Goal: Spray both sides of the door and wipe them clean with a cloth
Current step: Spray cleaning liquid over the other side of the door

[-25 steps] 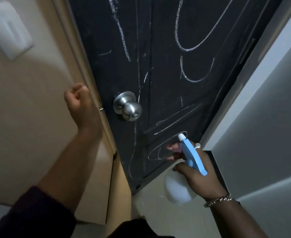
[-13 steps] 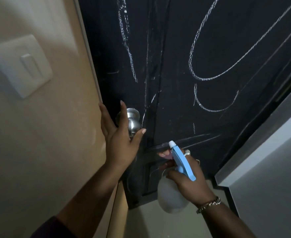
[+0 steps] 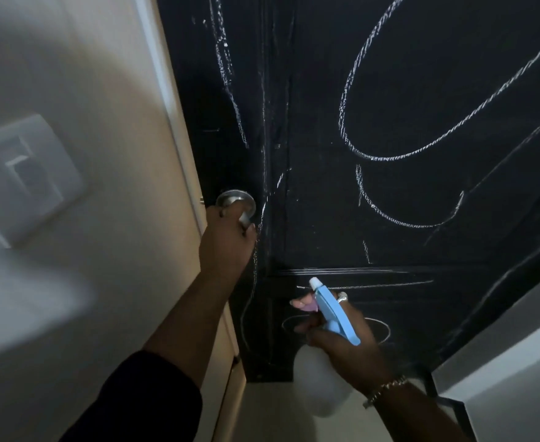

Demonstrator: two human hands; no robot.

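Note:
A black door (image 3: 406, 90) fills the upper right, covered in white chalk loops and streaks. Its round metal knob (image 3: 234, 199) sits at the door's left edge, and my left hand (image 3: 225, 247) grips it from below, fingers curled over the knob. Lower down, my right hand (image 3: 345, 342) holds a spray bottle (image 3: 329, 307) with a blue trigger head and a white body, its white nozzle pointing up toward the door's lower panel. No cloth is in sight.
A beige wall (image 3: 96, 314) with a white light switch (image 3: 26, 177) stands to the left of the door frame (image 3: 179, 132). A grey-white wall (image 3: 517, 362) closes in at the lower right. Pale floor (image 3: 275, 413) shows below the door.
My left hand went from a raised fist by the frame to open at the knob, and now grips it. The view has moved closer to the door. The spray bottle has stayed in place.

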